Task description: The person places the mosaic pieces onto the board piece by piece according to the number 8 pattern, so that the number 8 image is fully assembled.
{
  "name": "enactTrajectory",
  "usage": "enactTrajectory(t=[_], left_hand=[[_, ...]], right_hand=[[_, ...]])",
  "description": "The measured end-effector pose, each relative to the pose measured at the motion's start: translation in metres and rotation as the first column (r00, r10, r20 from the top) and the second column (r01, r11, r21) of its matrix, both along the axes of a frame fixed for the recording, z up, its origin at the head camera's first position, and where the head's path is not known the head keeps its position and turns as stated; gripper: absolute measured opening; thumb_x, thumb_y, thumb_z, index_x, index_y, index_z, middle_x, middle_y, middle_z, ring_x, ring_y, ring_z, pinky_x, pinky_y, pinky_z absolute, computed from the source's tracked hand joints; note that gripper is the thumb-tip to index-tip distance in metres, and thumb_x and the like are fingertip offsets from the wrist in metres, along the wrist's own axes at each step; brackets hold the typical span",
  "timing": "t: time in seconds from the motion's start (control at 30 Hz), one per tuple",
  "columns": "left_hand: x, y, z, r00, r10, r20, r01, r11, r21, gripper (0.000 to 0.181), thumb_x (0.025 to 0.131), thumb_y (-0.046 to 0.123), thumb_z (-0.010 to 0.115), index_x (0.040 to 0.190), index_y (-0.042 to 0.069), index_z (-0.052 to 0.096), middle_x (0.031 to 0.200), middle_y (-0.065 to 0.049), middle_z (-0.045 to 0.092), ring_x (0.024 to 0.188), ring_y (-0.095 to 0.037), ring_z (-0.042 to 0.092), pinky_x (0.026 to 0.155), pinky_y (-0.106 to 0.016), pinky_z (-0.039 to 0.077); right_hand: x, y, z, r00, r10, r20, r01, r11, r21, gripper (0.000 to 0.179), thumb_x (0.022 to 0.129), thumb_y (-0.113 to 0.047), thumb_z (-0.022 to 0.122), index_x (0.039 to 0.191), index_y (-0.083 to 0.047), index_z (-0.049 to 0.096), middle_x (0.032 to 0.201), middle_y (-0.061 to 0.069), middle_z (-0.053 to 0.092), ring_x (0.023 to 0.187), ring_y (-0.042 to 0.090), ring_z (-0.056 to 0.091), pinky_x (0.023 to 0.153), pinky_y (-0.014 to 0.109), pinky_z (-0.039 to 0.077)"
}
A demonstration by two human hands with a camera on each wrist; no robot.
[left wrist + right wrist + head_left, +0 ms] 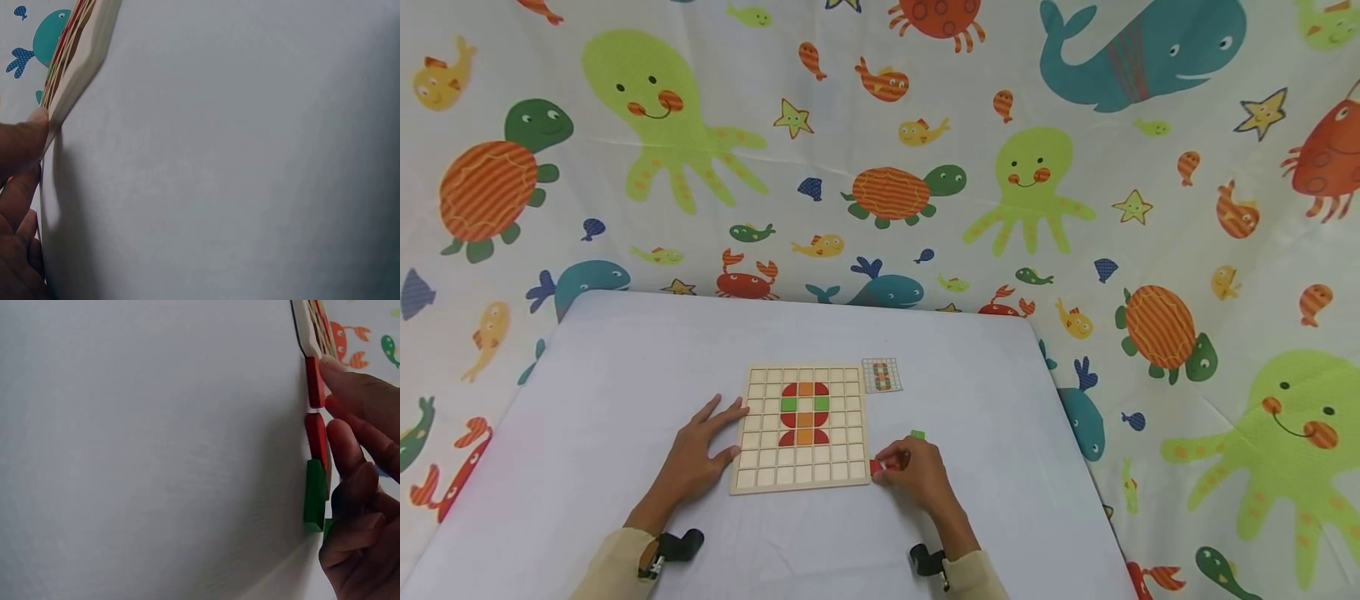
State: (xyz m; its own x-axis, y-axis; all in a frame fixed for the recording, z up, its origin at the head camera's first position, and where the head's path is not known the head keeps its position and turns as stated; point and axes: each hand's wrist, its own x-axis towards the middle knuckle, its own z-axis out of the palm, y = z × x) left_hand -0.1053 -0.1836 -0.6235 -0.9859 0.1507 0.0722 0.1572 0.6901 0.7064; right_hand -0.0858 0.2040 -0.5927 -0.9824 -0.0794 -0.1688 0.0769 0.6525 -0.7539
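The square wooden board (840, 454) lies flat between the two hands, its left edge beside the left hand and its right edge beside the right. The left hand (700, 454) is spread, its fingers extended, touching the board's near-left edge with fingertips and thumb. The right hand (913, 471) sits just off the board's opposite edge, fingers bent over a red tile (315, 381) that abuts the board. A fingertip rests at that tile; whether it is pinched cannot be told.

Closer in under the same hand are a second red tile (317, 439) and, touching it, a green tile (315, 494). Another bit of green (918, 434) shows just past the right hand's knuckles. On the board, ahead of both hands, red, orange and green tiles (805, 420) form an upright block. The small pattern card (882, 376) lies beyond the right hand, beside the board's far corner. White cloth (1000, 500) spreads beneath both hands.
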Motion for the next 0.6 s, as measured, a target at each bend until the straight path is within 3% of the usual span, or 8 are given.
enactTrajectory(t=[0.3,0.6], left_hand=[[-0.0005,-0.0001,0.0001,1.0,0.003,-0.007,-0.003,1.0,0.0,0.067,0.086,0.004,0.08,0.15,0.014,0.06,0.163,-0.019,0.049,0.157,-0.053,0.028,0.118,-0.082,0.026],[0.0003,0.0001,-0.0004,1.0,0.006,-0.013,-0.006,1.0,0.001,0.068,0.086,0.003,0.08,0.15,0.013,0.06,0.163,-0.019,0.05,0.156,-0.054,0.029,0.117,-0.081,0.027]], right_hand=[[-0.0009,-0.001,-0.0001,0.998,0.0,-0.064,0.007,0.993,0.116,0.02,0.078,-0.011,0.094,0.09,-0.02,0.081,0.08,-0.005,0.063,0.07,0.006,0.053,0.058,0.021,0.043],[-0.0071,-0.0017,-0.0029,0.998,-0.005,-0.064,0.01,0.998,0.069,0.021,0.084,-0.006,0.087,0.087,-0.021,0.074,0.078,-0.007,0.062,0.067,0.007,0.053,0.058,0.021,0.044]])
